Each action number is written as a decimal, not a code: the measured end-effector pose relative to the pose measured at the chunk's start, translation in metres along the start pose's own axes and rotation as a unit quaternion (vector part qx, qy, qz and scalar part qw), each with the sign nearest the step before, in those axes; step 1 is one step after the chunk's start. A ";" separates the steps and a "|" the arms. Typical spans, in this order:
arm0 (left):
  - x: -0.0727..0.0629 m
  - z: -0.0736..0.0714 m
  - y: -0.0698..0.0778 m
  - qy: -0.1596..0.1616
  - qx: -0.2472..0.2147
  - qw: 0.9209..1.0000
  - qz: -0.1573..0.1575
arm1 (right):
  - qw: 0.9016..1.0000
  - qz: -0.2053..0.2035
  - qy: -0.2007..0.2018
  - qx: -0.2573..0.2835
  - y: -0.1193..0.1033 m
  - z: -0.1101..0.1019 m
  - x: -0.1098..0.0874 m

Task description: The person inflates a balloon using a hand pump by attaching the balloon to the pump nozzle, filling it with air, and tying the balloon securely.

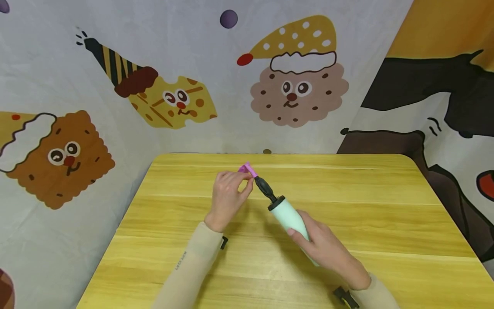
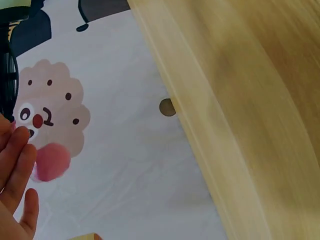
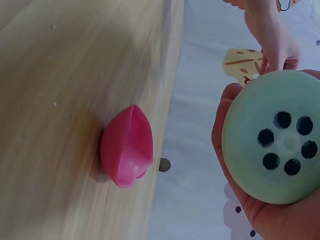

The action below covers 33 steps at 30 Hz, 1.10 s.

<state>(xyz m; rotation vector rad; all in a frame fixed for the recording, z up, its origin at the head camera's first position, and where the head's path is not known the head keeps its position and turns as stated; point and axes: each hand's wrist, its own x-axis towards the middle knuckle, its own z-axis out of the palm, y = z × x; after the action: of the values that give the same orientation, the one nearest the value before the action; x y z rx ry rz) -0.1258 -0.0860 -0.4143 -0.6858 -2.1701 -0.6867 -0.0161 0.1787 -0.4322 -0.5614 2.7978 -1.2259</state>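
My right hand [image 1: 324, 244] grips the mint-green barrel of a hand balloon pump [image 1: 289, 216], which slants up and left over the table. Its end cap [image 3: 287, 137], with a ring of several dark holes, faces the right wrist camera. At the tip of the pump's black nozzle [image 1: 264, 187] is a limp pink balloon [image 1: 250, 168]. Thumb and forefinger of my left hand [image 1: 228, 193] pinch the balloon right at the nozzle. In the left wrist view, the balloon's rounded pink end [image 2: 53, 162] shows beyond the fingers.
A glossy pink heart-like piece [image 3: 126, 147] appears against the table in the right wrist view; the head view does not show it. The wooden table [image 1: 162, 214] ends at a cloth backdrop [image 1: 231, 124] printed with cartoon biscuits. A black wrist mount [image 1: 345, 297] sits at the right sleeve.
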 end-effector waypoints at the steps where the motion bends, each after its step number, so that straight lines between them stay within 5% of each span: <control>1: 0.000 0.000 0.000 -0.002 0.004 1.000 0.000 | 1.000 -0.004 0.003 -0.008 0.000 0.000 0.001; 10: 0.000 -0.001 -0.002 0.015 -0.005 1.000 -0.010 | 1.000 -0.008 0.011 -0.021 0.000 0.000 0.005; 21: 0.005 0.001 -0.006 0.008 0.020 1.000 0.019 | 1.000 -0.012 0.020 -0.021 0.003 0.002 0.011; 33: 0.001 0.005 -0.006 0.018 0.017 1.000 0.009 | 1.000 0.015 0.016 0.011 -0.003 0.008 0.010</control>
<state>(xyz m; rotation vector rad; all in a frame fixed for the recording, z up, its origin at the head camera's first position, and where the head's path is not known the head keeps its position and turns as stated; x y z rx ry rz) -0.1326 -0.0864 -0.4177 -0.6699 -2.1345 -0.6465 -0.0229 0.1675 -0.4342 -0.4992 2.8043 -1.2710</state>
